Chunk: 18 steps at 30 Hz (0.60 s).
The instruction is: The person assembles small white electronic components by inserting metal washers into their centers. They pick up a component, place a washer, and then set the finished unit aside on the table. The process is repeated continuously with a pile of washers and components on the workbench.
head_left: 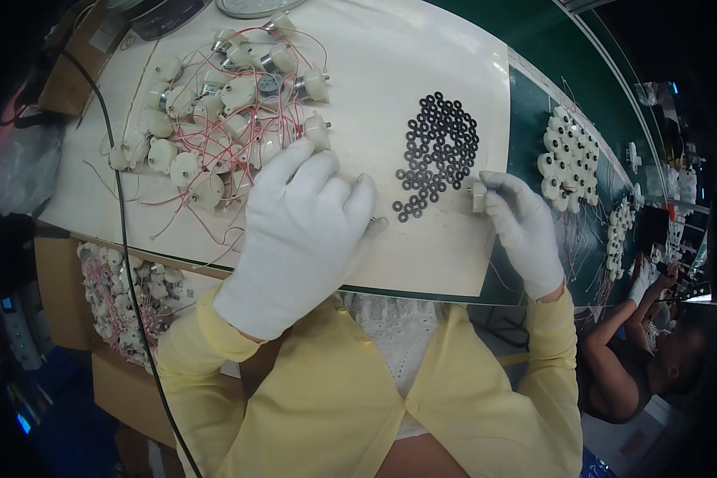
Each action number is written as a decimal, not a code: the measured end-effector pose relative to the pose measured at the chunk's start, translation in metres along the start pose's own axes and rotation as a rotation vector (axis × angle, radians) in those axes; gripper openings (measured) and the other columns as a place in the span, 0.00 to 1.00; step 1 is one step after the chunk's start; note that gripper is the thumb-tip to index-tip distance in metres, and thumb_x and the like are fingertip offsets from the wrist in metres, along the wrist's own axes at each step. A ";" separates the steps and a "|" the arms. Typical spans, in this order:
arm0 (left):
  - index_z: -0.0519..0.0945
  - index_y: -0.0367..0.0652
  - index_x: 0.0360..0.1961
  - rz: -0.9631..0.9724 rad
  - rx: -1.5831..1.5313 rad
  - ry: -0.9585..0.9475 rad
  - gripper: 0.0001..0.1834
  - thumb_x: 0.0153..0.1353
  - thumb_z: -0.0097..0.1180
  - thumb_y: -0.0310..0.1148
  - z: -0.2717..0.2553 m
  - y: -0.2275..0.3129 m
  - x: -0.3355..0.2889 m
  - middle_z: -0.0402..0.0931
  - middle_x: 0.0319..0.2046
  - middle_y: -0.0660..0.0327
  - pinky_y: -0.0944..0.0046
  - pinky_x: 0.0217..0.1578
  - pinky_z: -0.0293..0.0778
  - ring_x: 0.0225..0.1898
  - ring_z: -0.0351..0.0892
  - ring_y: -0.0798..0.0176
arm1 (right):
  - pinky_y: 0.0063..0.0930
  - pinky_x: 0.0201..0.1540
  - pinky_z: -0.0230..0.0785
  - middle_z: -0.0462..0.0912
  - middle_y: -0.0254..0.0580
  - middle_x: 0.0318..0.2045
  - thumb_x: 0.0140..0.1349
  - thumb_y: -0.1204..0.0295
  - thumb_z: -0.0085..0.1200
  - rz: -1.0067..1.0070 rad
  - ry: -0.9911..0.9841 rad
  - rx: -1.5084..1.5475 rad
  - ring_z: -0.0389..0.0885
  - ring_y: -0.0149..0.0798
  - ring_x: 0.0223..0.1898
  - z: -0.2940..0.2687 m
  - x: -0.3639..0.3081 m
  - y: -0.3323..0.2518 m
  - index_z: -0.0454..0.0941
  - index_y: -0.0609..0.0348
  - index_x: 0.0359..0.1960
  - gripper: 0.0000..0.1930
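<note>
A small pale component is pinched between the thumb and fingers of the gloved right hand, right of center in the frame. A white motor is met by the fingertips of the gloved left hand at the edge of a wire-tangled motor pile, upper left; whether that grip is pressed together cannot be told. Black rings are spread near center on the desk. Rows of white parts are grouped at right.
</note>
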<state>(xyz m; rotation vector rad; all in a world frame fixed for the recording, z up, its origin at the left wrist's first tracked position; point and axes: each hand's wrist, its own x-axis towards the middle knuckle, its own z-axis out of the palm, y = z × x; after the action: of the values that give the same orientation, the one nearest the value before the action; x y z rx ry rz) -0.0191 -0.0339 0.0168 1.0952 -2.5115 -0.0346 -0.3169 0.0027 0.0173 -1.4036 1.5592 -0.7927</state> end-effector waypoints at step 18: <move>0.84 0.49 0.48 -0.089 -0.088 0.263 0.24 0.48 0.72 0.40 0.035 0.005 -0.023 0.72 0.34 0.62 0.45 0.60 0.71 0.52 0.76 0.54 | 0.23 0.26 0.73 0.88 0.42 0.28 0.63 0.77 0.63 -0.146 0.060 -0.282 0.87 0.34 0.24 0.003 -0.001 0.003 0.81 0.65 0.46 0.11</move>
<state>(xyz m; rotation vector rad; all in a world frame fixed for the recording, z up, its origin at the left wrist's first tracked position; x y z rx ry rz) -0.0219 -0.0188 -0.0225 1.0976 -2.2074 -0.0240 -0.3150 0.0045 0.0138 -1.7277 1.6785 -0.7265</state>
